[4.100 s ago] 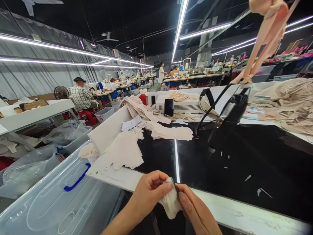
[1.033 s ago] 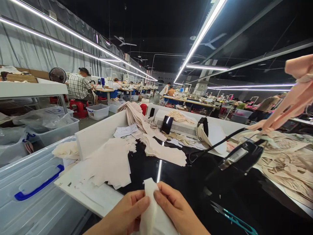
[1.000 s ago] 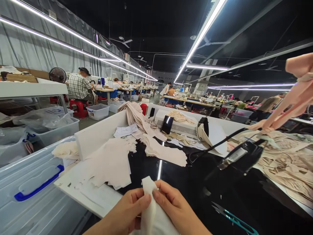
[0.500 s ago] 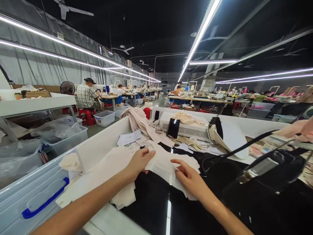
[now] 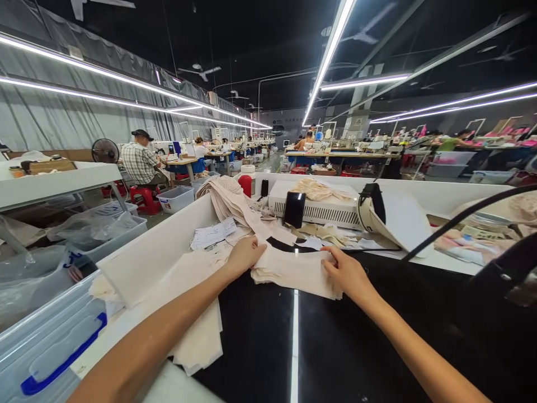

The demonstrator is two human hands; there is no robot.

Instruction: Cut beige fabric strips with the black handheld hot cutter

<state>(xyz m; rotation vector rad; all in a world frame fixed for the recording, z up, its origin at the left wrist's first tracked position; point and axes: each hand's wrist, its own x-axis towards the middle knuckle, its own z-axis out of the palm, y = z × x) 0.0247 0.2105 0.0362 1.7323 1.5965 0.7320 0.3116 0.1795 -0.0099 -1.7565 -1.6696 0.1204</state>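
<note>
stack: pile of cream cut fabric pieces (image 5: 293, 271), lying flat on the black table (image 5: 356, 347), mid-table just beyond the light strip reflected on it; both hands are on it.
step: judging by the grip, squaring up / taking hold of the stack's top layers. No piece lifted clear yet.
next move calls for: a clean pinch on one edge w/o dragging the layers underneath; pieces look thin and limp, so they'd likely slide or fold if pulled from one side only.
left hand (image 5: 243, 256): arm stretched well fwd, palm down on the stack's left end, fingers curled over the edge, thumb side toward the pile. Half closed; pressing or gripping the fabric, can't tell which.
right hand (image 5: 348, 274): arm stretched fwd too, at the stack's right end, fingers bent and pinching the top layers at the edge. Partly closed on the fabric.
beside, left: wider spread of same cream pieces (image 5: 197, 313) reaching the table's near-left edge; printed paper slips (image 5: 212, 235) behind it.
behind: folded beige cloth heap (image 5: 230, 198), white vented box (image 5: 316, 210) w/ a dark phone (image 5: 294, 209) leaning on it.
right: black cable (image 5: 461, 215) running to a dark tool at frame edge.
off-table: clear bin w/ blue handle (image 5: 59, 364) at near left.
background: person in checked shirt (image 5: 140, 162) seated at another table, well apart.
</note>
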